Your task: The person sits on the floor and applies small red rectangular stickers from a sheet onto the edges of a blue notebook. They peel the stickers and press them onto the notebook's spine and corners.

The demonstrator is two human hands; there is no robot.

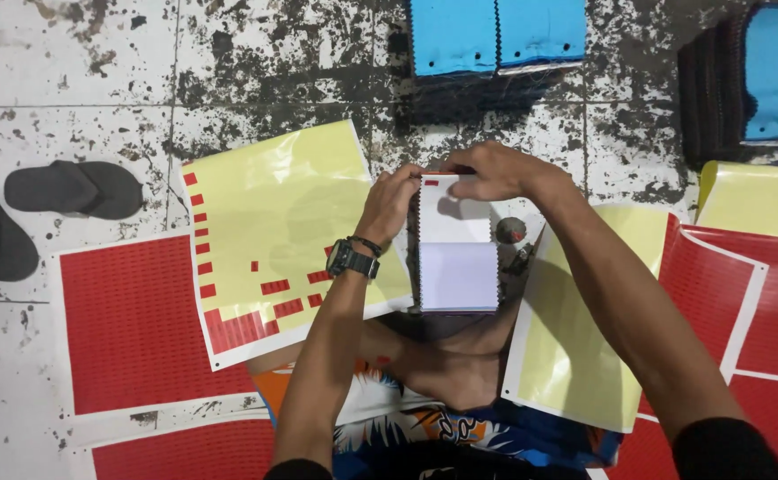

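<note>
A small stack of pale fabric swatches with zigzag edges rests on my knee. My left hand pinches its top left edge. My right hand grips the top right corner, where a small red sticker shows. A black watch sits on my left wrist. To the left lies a yellow sticker sheet with red stickers left along its side and bottom.
Red sticker sheets lie on the stained tile floor at left and at right. Another yellow sheet lies by my right arm. Blue swatch stacks sit at the top. Dark sandals rest at far left.
</note>
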